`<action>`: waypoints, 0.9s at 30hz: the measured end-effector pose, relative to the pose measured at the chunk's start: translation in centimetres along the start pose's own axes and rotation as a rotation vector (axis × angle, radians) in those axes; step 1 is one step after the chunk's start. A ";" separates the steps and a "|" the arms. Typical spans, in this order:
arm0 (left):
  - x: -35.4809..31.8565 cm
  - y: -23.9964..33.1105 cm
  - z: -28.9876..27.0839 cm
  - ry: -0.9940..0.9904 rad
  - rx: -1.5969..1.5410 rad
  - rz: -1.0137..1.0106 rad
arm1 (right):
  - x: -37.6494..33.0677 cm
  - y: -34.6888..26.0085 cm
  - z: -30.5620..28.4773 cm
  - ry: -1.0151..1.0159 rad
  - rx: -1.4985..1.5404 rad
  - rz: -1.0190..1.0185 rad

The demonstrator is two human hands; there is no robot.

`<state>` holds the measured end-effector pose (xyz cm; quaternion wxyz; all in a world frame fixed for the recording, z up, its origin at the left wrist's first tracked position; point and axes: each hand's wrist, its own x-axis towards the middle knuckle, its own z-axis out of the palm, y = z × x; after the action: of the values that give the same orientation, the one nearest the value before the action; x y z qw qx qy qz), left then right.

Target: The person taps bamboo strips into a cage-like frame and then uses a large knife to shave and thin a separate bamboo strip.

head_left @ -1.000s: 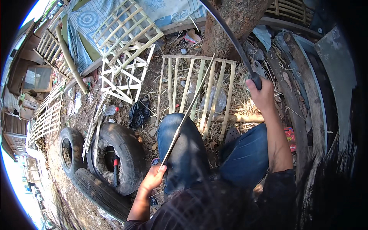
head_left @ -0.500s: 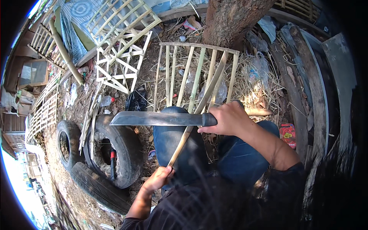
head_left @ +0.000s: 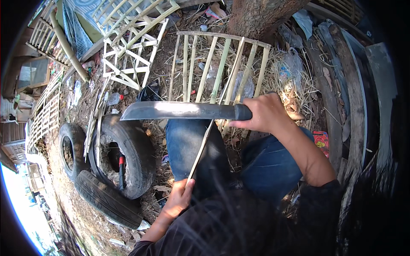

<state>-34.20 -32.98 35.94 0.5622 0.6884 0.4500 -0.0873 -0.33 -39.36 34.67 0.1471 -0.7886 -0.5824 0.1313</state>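
Note:
My right hand [head_left: 265,112] is closed round the dark handle of a machete [head_left: 179,110], whose broad blade points left above my knee. Its blade crosses over a thin bamboo strip [head_left: 200,154], and the two appear to touch. The near end of that strip is gripped in my left hand [head_left: 179,197], low beside my thigh. From there the strip slants up and away to the right, its narrow edge turned towards me. Beyond the blade lies a bamboo slat frame [head_left: 221,68], several slats joined to one crossbar.
Old tyres [head_left: 132,155] lie at the left, one with a red-and-black handled tool [head_left: 121,170] inside. A bamboo lattice [head_left: 128,64] is at the far left, a tree trunk [head_left: 260,17] at the far side. Straw and plastic litter the ground; planks [head_left: 352,106] line the right.
The machete and my right hand have moved farther away along the strip. The strip has rolled from its wide face to its narrow edge. My left hand still grips its near end.

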 end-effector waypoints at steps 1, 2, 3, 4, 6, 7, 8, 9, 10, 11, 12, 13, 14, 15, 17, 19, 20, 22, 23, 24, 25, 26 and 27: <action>-0.2 -0.2 0.0 0.005 -0.001 -0.005 | 0.5 0.7 -0.7 0.005 -0.008 0.044; -0.1 -0.2 0.0 -0.006 -0.009 0.006 | 0.4 1.8 -1.5 0.090 -0.014 0.143; -0.1 -0.3 -0.1 -0.005 -0.016 0.012 | 0.5 2.6 -2.3 0.176 -0.014 0.231; -0.1 0.0 -0.1 -0.004 -0.015 0.016 | 0.4 3.1 -3.9 0.134 0.111 0.344; 0.1 0.7 -0.1 0.003 0.022 0.069 | 0.0 3.4 -3.8 0.198 0.075 0.323; 0.1 0.5 -0.2 0.006 0.021 0.074 | -0.3 2.7 -3.7 0.258 0.043 0.310; 0.1 -0.2 -0.3 -0.021 -0.026 0.037 | -0.5 1.9 -3.5 0.274 0.081 0.291; 0.2 -0.8 -0.2 -0.053 -0.073 -0.004 | -0.9 1.2 -3.0 0.286 0.121 0.278; 0.5 -1.4 0.0 -0.055 -0.076 -0.002 | -1.2 0.6 -2.4 0.312 0.185 0.178; 0.7 -2.0 0.1 -0.049 -0.068 0.016 | -1.3 0.2 -1.4 0.343 0.112 0.044; 0.7 -2.2 0.2 -0.041 -0.061 0.034 | -1.4 -0.7 -1.0 0.232 0.049 -0.002; 0.6 -2.1 0.3 -0.041 -0.061 0.027 | -1.4 -1.5 -0.7 0.120 -0.014 -0.049; 0.4 -1.3 0.4 -0.023 -0.058 0.029 | -1.4 -1.8 0.2 0.117 -0.023 -0.089; 0.4 -0.8 0.6 -0.005 -0.056 0.031 | -1.4 -1.9 1.0 0.114 -0.033 -0.130; 0.1 -0.9 0.6 0.033 -0.035 0.041 | -0.3 -0.9 1.1 0.071 -0.008 -0.146; -0.2 -0.8 0.6 0.061 -0.022 0.065 | 1.0 1.4 -0.5 0.110 -0.031 -0.028; -0.3 -0.7 0.6 0.060 -0.028 0.044 | 1.7 2.9 -2.3 0.105 0.041 0.180; -0.2 -0.3 0.5 0.060 -0.025 0.028 | 1.3 4.7 -3.8 0.109 0.117 0.391; 0.0 0.0 0.4 0.045 -0.012 0.030 | 0.9 4.9 -3.8 0.163 0.034 0.394; 0.2 0.2 0.3 0.027 0.001 0.034 | 0.6 4.9 -3.8 0.219 -0.049 0.400; 0.2 -0.1 0.1 0.030 0.007 0.039 | 0.5 4.4 -3.7 0.227 -0.047 0.401; 0.4 -0.8 0.0 0.017 0.005 0.056 | 0.5 3.5 -3.6 0.267 0.023 0.334; 0.4 -1.8 -0.1 -0.001 0.002 0.063 | 0.3 2.5 -3.2 0.298 0.096 0.269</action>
<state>-35.31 -32.78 34.44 0.5642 0.7028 0.4276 -0.0701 3.16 -40.06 36.63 0.2502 -0.8621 -0.4367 0.0591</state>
